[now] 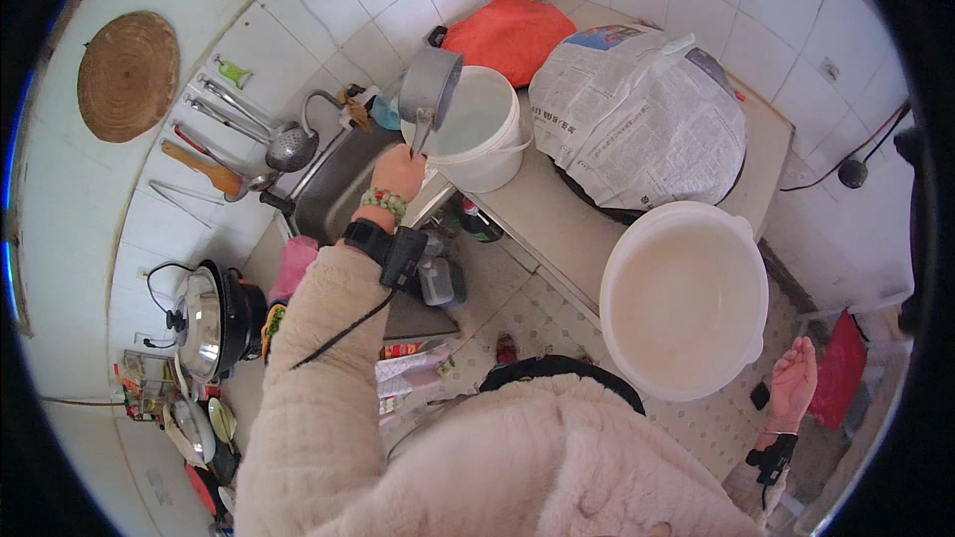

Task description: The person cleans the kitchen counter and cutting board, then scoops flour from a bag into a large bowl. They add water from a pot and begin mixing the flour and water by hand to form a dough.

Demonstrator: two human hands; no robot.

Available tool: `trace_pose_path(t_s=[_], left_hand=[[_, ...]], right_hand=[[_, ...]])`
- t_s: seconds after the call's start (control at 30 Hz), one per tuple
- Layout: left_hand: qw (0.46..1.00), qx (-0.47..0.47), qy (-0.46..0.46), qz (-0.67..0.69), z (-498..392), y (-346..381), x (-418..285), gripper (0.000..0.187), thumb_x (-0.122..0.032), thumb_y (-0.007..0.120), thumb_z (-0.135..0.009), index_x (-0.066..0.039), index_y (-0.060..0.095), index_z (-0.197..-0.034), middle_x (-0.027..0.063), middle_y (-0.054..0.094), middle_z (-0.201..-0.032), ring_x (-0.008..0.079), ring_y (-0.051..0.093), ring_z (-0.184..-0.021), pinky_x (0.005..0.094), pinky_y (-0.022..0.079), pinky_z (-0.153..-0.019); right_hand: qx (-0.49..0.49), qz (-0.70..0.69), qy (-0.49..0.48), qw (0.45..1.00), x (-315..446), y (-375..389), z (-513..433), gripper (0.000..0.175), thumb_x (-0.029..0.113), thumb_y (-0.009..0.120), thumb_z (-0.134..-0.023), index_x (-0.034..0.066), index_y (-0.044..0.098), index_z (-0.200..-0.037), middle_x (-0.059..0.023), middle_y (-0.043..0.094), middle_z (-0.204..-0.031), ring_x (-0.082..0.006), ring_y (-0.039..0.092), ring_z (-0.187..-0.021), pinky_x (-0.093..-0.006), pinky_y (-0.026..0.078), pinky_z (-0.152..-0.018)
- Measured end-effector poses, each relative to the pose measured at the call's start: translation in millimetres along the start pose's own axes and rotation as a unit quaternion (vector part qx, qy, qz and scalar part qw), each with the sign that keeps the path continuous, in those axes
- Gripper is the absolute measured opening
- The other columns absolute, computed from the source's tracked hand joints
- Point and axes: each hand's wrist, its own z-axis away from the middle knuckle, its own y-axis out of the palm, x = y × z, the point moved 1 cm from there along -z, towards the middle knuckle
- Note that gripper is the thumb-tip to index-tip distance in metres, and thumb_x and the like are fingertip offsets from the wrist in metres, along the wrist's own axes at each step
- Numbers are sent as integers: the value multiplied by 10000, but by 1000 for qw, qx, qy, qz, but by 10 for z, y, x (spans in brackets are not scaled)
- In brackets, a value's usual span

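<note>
My left hand (400, 177) is closed on the handle of a grey metal saucepan (430, 88), held tilted over the left rim of a white plastic bucket (483, 168). Clear water (468, 123) stands in the bucket, beside the sink. My right hand (792, 380) is at the lower right, palm up with its fingers loosely curled, and nothing is in it. Between my body and the counter's right part is a large white plastic basin (683, 302), to the left of my right hand; what supports it is hidden.
A steel sink (336, 183) lies left of the bucket. Newspaper (642, 119) covers a round dark container on the counter (537, 220), near a red cloth (511, 33). Ladles (292, 148) hang on the tiled wall. An electric pan with a glass lid (200, 324) stands at left.
</note>
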Motion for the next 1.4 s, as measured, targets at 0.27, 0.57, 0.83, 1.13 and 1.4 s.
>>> trace_pose_path(t_s=[0.27,0.57,0.83,1.13,1.4], left_hand=[[943,321,-6,89,-368,185,146,340,-286,493,-908,23,564,-785,79,557,-655,157,549,-563,307,416,-423],[438,390,-312,748,-191,68,367,253,-237,443,-956,8,466,-1019,-4,456,-717,49,362,-482,191,300,-384],[312,360,-190,858,163,-426,729,217,-222,443,-955,-14,477,-1009,-6,438,-713,43,361,-491,182,287,-375],[492,211,-209,818,953,-1201,1798,222,-217,466,-940,-10,490,-1017,2,462,-686,50,368,-458,185,295,-346],[580,70,-382,716,1565,-1354,2424,171,-182,441,-939,-24,493,-977,4,452,-683,57,362,-450,201,283,-352]], right_hand=[[-9,-32,-22,999,-199,315,422,200,169,463,-949,47,532,-1092,-56,612,-1032,-120,601,-803,-237,507,-677],[3,-24,-4,1000,-678,1246,651,201,164,475,-944,35,542,-1083,-53,601,-1019,-120,579,-806,-241,486,-679],[112,103,30,988,-1891,2959,181,241,64,579,-859,25,547,-1094,-58,580,-1032,-147,545,-919,-259,447,-764],[271,139,284,909,-4077,5512,-238,148,163,568,-883,51,534,-974,18,484,-676,-31,332,-453,-177,230,-366],[280,185,424,841,-5971,6432,-163,349,364,520,-877,134,387,-650,35,335,-526,-90,282,-399,-266,188,-363]])
